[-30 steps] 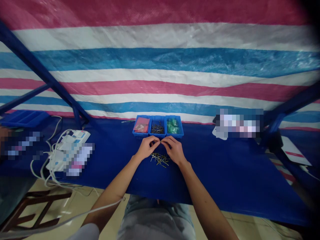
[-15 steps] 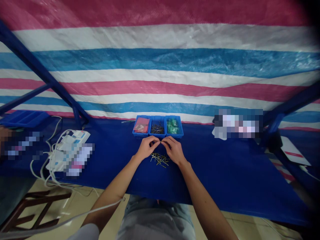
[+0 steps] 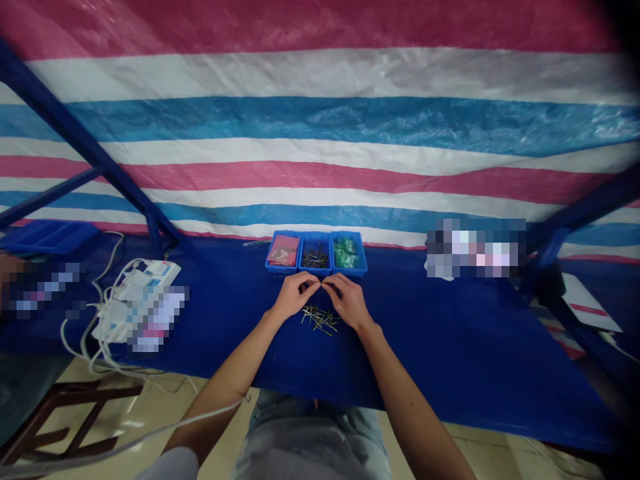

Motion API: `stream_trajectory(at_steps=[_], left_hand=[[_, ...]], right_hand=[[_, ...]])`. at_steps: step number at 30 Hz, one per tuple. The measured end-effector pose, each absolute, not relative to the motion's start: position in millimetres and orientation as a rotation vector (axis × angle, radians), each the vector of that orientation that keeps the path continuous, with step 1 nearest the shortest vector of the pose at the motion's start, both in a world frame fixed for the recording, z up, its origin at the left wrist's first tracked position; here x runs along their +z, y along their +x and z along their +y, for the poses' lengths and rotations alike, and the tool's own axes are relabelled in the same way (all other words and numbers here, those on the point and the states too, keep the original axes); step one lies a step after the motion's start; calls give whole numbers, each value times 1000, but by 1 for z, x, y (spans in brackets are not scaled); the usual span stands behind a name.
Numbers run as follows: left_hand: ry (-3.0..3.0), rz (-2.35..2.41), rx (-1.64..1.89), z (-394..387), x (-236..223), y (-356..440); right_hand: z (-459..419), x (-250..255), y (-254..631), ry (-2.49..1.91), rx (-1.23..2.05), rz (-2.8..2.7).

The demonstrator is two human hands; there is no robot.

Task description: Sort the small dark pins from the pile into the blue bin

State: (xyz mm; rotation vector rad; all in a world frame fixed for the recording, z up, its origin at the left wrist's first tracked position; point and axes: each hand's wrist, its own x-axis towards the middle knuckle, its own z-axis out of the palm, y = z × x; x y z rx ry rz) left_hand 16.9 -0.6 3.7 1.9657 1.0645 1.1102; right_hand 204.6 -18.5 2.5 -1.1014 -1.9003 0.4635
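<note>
My left hand (image 3: 295, 293) and my right hand (image 3: 347, 298) meet fingertip to fingertip above the blue table (image 3: 230, 287). Both are closed in a pinch on a small thin metal piece (image 3: 321, 283), mostly covered by the fingers. Just below them lies a loose pile of thin brass-coloured screw-like pieces (image 3: 320, 320). Beyond the fingertips stand three joined blue bins. The left bin holds pink-red packets (image 3: 284, 250), the middle one many dark screws (image 3: 315, 257), and the right one green plastic-looking pieces (image 3: 346, 253).
A white power strip (image 3: 155, 273) with tangled cables sits at the left, near an empty-looking blue tray (image 3: 55, 237). Blurred items (image 3: 475, 247) lie at the back right. Striped sheeting (image 3: 320, 173) hangs behind the table, between blue frame bars (image 3: 100, 160). Another person's hand (image 3: 10, 273) shows at far left.
Almost nothing differs. Both hands keep their pinch in the same place, with only a slight shift at the fingertips.
</note>
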Motion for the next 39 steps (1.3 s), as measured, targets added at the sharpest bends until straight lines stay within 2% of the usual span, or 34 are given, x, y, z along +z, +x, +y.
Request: stream_trajectory(at_steps=[39], left_hand=[[1971,1078,1116,1,1,16]], right_hand=[[-18,-1,205,-1115,468,-1948]])
